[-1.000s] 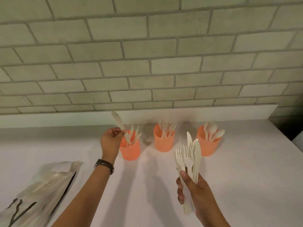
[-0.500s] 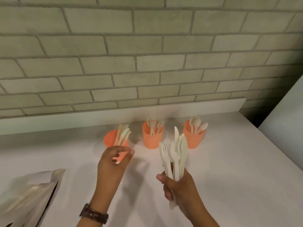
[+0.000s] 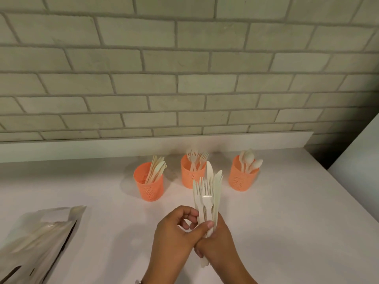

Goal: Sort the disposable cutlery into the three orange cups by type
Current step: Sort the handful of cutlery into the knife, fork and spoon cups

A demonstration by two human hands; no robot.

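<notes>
Nearest, low in the middle of the view, the right hand (image 3: pixel 218 249) is curled round the handles of a bundle of cutlery (image 3: pixel 208 193) and holds it upright above the tabletop (image 3: pixel 287 222). The bundle is pale forks with a couple of knives at its right side, and their tips point up and away. The left hand (image 3: pixel 176 228) meets it from the left, its fingers bent and its thumb laid across the handles, pinching the bundle just above the right hand's grip. Which single piece it has hold of cannot be told.

At the near left a crumpled clear bag (image 3: pixel 37 242) lies flat on the tabletop, well apart from the hands.

Farther back stand three orange cups in a row, each upright and apart from its neighbours. The left cup (image 3: pixel 149 182) holds knives (image 3: pixel 156 167) leaning right. The middle cup (image 3: pixel 188 177) holds forks (image 3: pixel 196 158), tines up, and the bundle's knife tips overlap it in view. The right cup (image 3: pixel 242 177) holds spoons (image 3: pixel 249 160), bowls up.

Behind the cups runs a low white ledge (image 3: pixel 82 148), and above it a grey brick wall (image 3: pixel 184 78).
</notes>
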